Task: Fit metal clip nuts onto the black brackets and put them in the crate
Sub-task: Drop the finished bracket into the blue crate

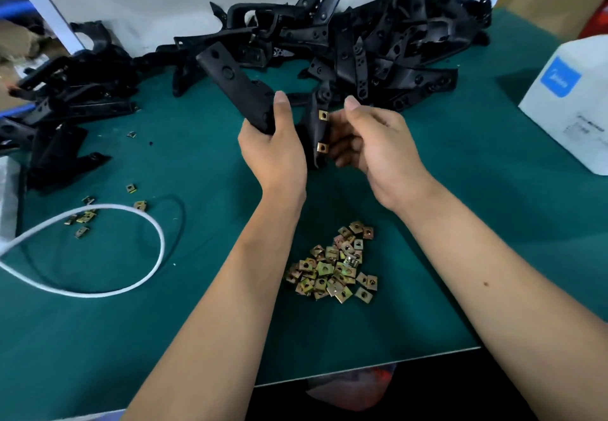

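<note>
Black bracket (230, 75) up off the desk (460, 223), mid-scene, gripped at its near end by the left hand (273, 150), fingers curled round it. Two clip nuts already seated on its near flange: one (323, 115) above, one (321, 147) below. Right hand (371, 144) just beside that flange, fingers loosely curled toward the nuts; whether pinching anything, cannot tell. Looks like the fitting step on this piece, close to finished. Next, likely a check that both nuts sit flush, then off to the crate, which is nowhere in view, so a reach out of frame. Loose clip nut pile (334, 272) near, between the forearms. Spare nuts (85, 216) scattered left, inside a white cable loop (158, 239). Heap of unfitted brackets (378, 35) far, more (65, 98) far left. White box (569, 101) at right.
</note>
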The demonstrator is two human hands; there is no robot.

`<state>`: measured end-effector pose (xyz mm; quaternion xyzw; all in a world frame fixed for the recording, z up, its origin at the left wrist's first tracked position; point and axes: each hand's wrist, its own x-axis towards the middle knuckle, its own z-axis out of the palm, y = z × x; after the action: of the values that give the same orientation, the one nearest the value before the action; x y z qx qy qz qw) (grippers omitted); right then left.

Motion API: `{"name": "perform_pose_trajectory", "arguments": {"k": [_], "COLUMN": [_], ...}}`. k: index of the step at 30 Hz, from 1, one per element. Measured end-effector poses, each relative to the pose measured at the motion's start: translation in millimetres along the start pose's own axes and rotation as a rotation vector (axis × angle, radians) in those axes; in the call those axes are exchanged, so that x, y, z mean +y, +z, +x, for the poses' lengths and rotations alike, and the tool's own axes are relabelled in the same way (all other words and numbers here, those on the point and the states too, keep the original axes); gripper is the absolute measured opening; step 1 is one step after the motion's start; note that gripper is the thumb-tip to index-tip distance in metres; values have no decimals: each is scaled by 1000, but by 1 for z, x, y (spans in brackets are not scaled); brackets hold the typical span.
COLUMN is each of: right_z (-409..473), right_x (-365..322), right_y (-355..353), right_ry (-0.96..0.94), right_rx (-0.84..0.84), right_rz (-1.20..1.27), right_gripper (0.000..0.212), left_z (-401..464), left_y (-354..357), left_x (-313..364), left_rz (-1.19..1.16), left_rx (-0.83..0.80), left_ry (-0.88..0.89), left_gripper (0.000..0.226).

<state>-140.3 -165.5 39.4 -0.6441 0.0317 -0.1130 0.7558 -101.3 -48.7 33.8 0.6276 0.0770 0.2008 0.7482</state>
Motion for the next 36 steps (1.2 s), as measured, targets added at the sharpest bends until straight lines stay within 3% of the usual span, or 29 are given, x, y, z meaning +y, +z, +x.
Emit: {"name": "perform_pose_trajectory", "arguments": {"k": [5,10,13,17,20,23,26,28,29,33,36], "right_z": [-20,-48,-72,-116,-179,-255,-319,-348,-359,-384,-380], "right_x": [-14,-36,-49,-54,-54,-47,-19,13,32,96,118], "right_y": [-39,-84,-119,-191,-264,-325,-371,-395,-404,-421,-423], "right_ry": [-141,-307,-259,-132,-211,-200,-31,169,283,736,943], "right_rx": [106,298,451,711,909,1165,1370,1444,1462,1333,1187], "right_rz": [-72,-289,-286,-33,110,80,36,-36,-60,-301,-529], "right_gripper": [33,42,52,34,12,10,9,4,10,24,23], "left_z": [-31,-81,-120,-208,-300,-378,-433,-454,-458,-452,-439], "left_y": [31,77,109,162,194,207,201,189,182,160,154], "left_x": [8,20,23,29,30,14,-24,-56,-72,-113,-115], "left_rz": [12,36,78,163,148,276,453,553,629,934,906], "left_rx": [-59,-150,-247,-628,-1068,-1429,-1710,-1834,-1873,-2001,-1993], "left_ry": [28,158,246,341,263,130,-81,-304,-332,7,75], "left_gripper": [35,13,23,21,27,33,41,43,43,37,26]}}
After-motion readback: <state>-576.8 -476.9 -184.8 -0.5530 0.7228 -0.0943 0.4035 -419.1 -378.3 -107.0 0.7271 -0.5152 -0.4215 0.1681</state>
